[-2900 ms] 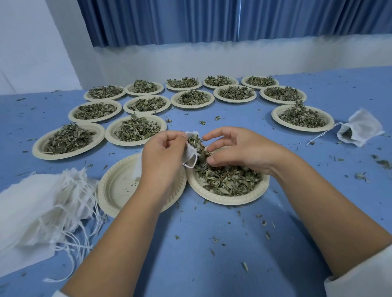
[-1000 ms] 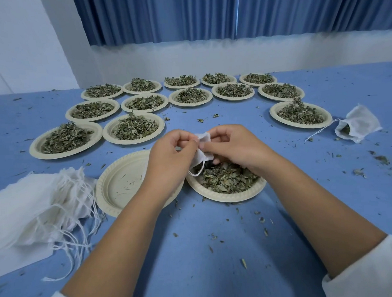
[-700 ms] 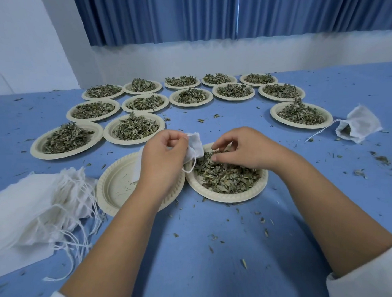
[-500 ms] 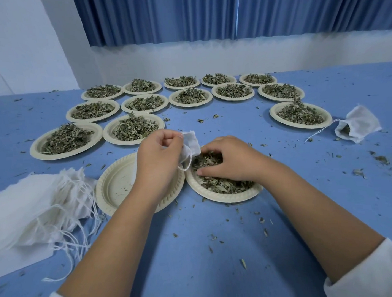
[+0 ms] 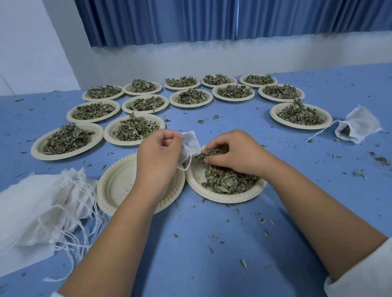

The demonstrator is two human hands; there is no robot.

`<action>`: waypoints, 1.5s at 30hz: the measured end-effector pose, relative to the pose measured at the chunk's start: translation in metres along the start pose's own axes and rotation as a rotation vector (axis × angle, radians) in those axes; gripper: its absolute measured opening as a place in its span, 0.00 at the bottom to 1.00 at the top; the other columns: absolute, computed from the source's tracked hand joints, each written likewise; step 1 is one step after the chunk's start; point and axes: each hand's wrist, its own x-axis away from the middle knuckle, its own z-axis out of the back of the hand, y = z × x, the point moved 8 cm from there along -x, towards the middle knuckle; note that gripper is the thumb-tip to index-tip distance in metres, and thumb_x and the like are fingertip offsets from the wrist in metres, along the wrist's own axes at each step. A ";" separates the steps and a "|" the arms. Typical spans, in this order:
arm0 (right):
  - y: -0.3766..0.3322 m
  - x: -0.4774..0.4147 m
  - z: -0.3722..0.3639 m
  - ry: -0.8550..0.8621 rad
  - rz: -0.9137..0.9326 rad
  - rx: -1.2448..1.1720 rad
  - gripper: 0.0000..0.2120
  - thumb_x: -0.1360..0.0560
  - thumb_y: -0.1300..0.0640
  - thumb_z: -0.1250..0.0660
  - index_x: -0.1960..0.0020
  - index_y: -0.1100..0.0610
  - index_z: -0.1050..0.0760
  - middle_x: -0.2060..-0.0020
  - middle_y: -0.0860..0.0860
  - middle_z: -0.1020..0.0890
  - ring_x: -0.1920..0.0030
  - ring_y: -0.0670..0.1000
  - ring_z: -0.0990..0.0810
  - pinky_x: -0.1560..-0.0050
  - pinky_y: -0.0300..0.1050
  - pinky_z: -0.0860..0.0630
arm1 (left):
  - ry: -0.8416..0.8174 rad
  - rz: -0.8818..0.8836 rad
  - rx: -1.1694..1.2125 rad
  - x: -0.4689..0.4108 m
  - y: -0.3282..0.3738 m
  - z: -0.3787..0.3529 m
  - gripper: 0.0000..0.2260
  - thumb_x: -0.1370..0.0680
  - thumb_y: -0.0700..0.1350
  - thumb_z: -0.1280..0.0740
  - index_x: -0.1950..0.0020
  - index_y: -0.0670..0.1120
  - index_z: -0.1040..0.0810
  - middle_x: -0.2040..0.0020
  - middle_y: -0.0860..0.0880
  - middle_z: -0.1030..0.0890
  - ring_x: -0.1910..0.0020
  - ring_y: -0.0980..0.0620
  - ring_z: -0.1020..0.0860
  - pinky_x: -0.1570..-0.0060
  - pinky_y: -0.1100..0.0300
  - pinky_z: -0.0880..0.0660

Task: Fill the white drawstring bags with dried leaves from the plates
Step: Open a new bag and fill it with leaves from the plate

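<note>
A: What stands beyond the far edge of the blue table [image 5: 218,259]?
B: A pleated blue curtain [image 5: 207,15] hangs across the back, above a white strip of wall [image 5: 209,58].
A: And past the far left corner?
B: A plain pale wall [image 5: 24,43], meeting that strip.

Left hand [image 5: 157,154] pinches white bag [image 5: 190,146]; right hand [image 5: 233,153] grips dried leaves [image 5: 210,153].

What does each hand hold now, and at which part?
The left hand pinches a white bag by its left edge. The right hand pinches a clump of dried leaves, over the near plate.
</note>
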 end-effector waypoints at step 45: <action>0.000 0.006 0.005 0.057 -0.123 -0.448 0.06 0.28 0.60 0.25 0.63 0.52 0.16 0.64 0.53 0.14 0.61 0.50 0.14 0.51 0.47 0.18 | -0.085 0.029 0.007 0.005 -0.008 -0.018 0.04 0.24 0.44 0.30 0.59 0.50 0.18 0.64 0.48 0.17 0.65 0.59 0.22 0.58 0.63 0.26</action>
